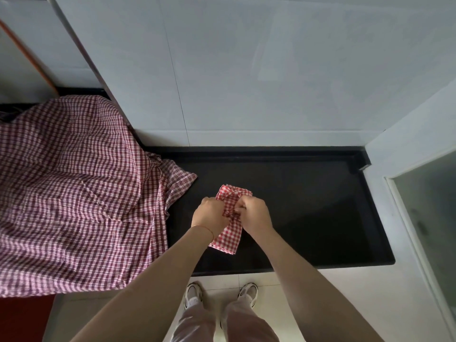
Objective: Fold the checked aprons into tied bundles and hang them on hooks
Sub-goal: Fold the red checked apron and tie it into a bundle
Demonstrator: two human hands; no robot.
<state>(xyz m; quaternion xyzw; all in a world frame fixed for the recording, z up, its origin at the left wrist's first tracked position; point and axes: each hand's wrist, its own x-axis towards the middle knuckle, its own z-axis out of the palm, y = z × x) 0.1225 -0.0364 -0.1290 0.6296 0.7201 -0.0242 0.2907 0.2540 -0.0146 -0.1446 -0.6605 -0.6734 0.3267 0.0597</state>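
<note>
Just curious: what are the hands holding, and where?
Both the left hand and right hand grip the folded red checked apron around its middle.

Black counter [308, 218] below pale tiled wall [246, 70]; white shoes [248, 293] on floor.

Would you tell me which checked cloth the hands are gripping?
The small bright red-and-white folded apron on the black counter, not the large darker maroon checked cloth spread at left.

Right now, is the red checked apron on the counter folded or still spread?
Folded. The red checked apron lies as a narrow strip on the black counter, both hands, left hand and right hand, gripping its middle. Whether it's tied: cannot tell.
</note>
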